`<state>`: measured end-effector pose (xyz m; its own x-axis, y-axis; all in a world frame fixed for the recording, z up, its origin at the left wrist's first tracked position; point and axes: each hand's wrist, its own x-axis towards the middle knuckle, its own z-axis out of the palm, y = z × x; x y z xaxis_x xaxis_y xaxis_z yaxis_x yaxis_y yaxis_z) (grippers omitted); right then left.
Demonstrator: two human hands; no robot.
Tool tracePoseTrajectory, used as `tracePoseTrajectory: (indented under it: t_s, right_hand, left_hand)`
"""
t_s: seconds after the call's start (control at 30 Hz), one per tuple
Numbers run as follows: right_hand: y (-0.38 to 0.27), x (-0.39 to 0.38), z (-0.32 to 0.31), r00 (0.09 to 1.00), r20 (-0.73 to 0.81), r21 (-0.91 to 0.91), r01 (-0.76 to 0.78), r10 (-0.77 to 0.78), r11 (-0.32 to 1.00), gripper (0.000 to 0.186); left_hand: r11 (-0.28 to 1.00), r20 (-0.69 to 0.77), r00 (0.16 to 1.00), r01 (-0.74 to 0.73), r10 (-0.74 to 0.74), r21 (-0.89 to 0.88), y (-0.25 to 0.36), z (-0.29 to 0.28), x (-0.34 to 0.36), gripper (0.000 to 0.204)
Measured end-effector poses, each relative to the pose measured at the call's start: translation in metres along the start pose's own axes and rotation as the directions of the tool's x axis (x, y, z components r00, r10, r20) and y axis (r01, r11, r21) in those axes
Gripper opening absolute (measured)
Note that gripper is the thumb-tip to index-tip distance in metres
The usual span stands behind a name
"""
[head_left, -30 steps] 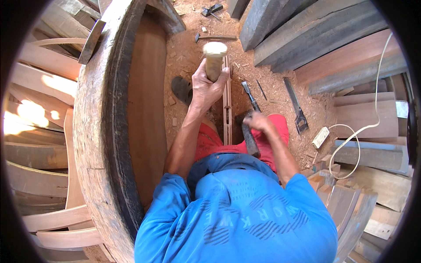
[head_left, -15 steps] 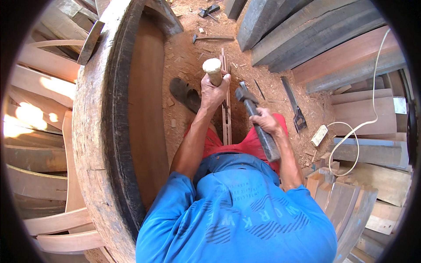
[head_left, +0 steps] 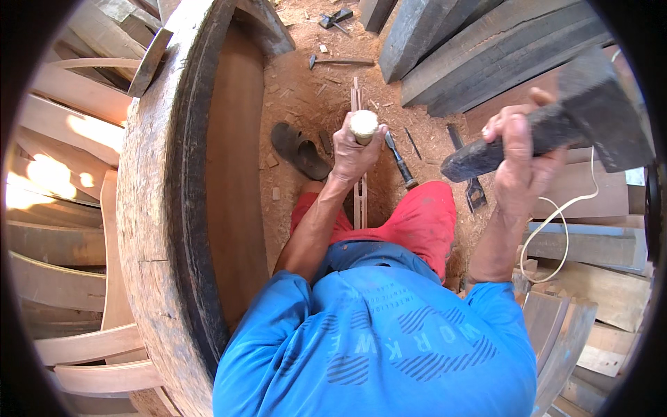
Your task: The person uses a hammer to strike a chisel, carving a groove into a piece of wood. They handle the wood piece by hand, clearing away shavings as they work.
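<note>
My left hand (head_left: 351, 156) is closed round an upright chisel, whose pale, battered handle top (head_left: 364, 124) faces up; the blade is hidden beneath the fist. Under it, a narrow slotted strip of wood (head_left: 360, 198) runs between my legs. Raised at the right, close to the camera, my right hand (head_left: 520, 156) grips a heavy dark hammer (head_left: 601, 115) by its thick handle. The head points to the right, well apart from the chisel. On the floor between the hands lies a second chisel (head_left: 400, 163).
A large curved timber (head_left: 149, 208) stands on my left. Shavings cover the floor, with a dark clog (head_left: 300, 149), a handsaw (head_left: 475, 194), a small hammer (head_left: 340, 61) and a hand plane (head_left: 336, 18). Thick boards (head_left: 493, 55) and a white cable (head_left: 570, 205) are at the right.
The hammer has swung up and to the right, from over my right thigh to high near the camera. My left hand and the chisel have shifted slightly right and nearer to me.
</note>
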<state>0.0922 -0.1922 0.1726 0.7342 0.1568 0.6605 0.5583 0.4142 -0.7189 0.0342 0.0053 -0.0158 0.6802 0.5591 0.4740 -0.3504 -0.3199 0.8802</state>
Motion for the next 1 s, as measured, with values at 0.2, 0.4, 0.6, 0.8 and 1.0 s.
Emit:
tracePoseTrajectory:
  t_s: [0.2, 0.4, 0.6, 0.8, 1.0]
  right_hand:
    - [0.007, 0.003, 0.022, 0.992, 0.121, -0.158, 0.039, -0.02, 0.987, 0.022]
    - [0.05, -0.006, -0.009, 0.604, 0.475, -0.871, 0.22, 0.64, 0.439, 0.037]
    - [0.012, 0.008, 0.012, 0.863, 0.366, -0.5, -0.132, 0.347, 0.856, 0.035]
    - [-0.022, 0.075, 0.037, 0.985, 0.141, -0.199, 0.124, -0.097, 0.972, 0.015]
    - [-0.03, 0.091, 0.043, 0.98, 0.007, 0.218, 0.194, -0.201, 0.956, 0.011]
  left_hand:
    - [0.997, 0.179, 0.983, -0.061, 0.052, 0.047, 0.001, 0.001, -0.006, 0.011]
    - [0.999, 0.064, 0.997, -0.051, 0.05, 0.012, 0.001, 0.005, 0.002, 0.02]
    - [0.961, -0.031, 0.998, -0.051, 0.062, 0.272, -0.011, 0.002, 0.012, 0.015]
    - [0.997, -0.046, 0.999, 0.025, -0.022, 0.078, -0.004, 0.013, 0.019, 0.006]
    - [0.985, -0.016, 1.0, -0.021, 0.024, 0.171, -0.017, 0.004, 0.017, 0.016]
